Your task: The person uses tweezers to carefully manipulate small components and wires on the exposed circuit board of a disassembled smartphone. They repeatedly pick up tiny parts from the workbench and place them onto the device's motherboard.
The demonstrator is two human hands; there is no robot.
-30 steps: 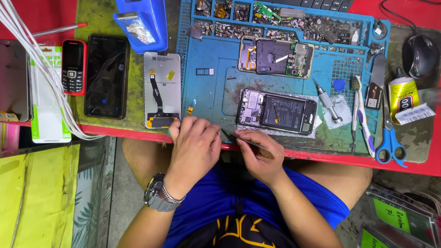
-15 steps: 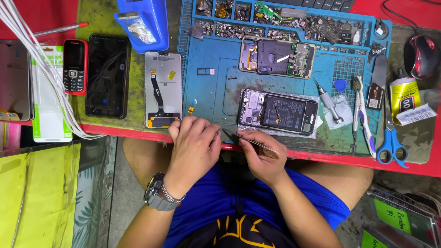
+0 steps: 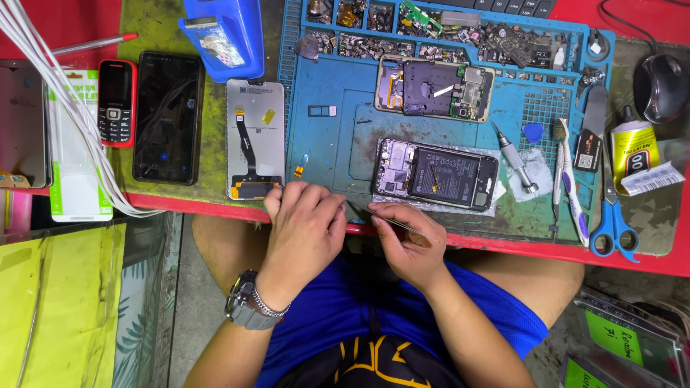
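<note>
at the lower centre, the right hand (image 3: pixel 406 244) pinches tweezers (image 3: pixel 395 223) like a pen for fine control; the left hand (image 3: pixel 305 226) is curled shut, braced on the desk (image 3: pixel 215 205) edge, below the opened phone (image 3: pixel 435 176).

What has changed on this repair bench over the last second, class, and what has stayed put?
Almost nothing. The left hand and the right hand remain together at the near edge of the blue mat, the right still pinching the tweezers. Only the camera view drifted slightly. The opened phone, the loose screen panel and the scissors lie where they were.
</note>
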